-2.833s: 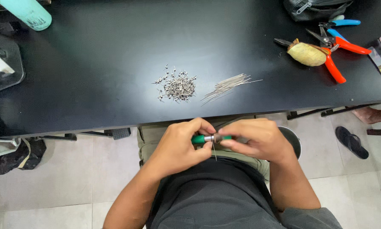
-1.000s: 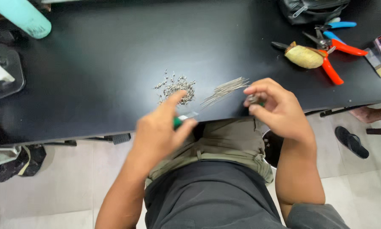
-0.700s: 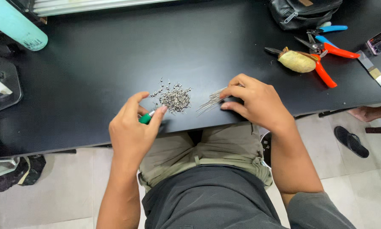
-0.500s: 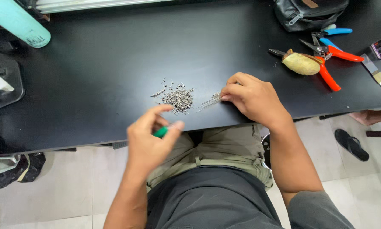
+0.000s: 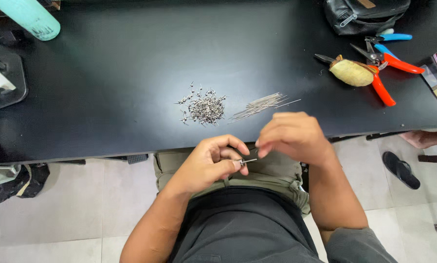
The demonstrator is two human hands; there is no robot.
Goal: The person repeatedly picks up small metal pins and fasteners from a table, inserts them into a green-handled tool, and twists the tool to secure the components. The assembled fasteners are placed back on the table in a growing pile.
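My left hand (image 5: 206, 164) is over my lap, just below the table's front edge. It grips a small tool whose metal tip (image 5: 246, 160) sticks out to the right. My right hand (image 5: 292, 136) hovers close beside it, fingertips pinched together just above that tip, seemingly on a thin metal pin that is barely visible. On the black table (image 5: 111, 87) in front of me lie a pile of small metal pieces (image 5: 204, 105) and a loose bundle of thin metal pins (image 5: 263, 103).
At the right of the table lie orange-handled pliers (image 5: 385, 78), blue-handled cutters (image 5: 391, 38), a tan-wrapped tool (image 5: 351, 73) and a black pouch (image 5: 364, 14). A teal cylinder (image 5: 28, 17) is at the far left. A sandal (image 5: 400, 169) and someone's foot (image 5: 425, 139) are on the floor at the right.
My right hand has come back from the pin bundle on the table to my lap. My left hand has also drawn in, and both hands now meet at the tool's tip.
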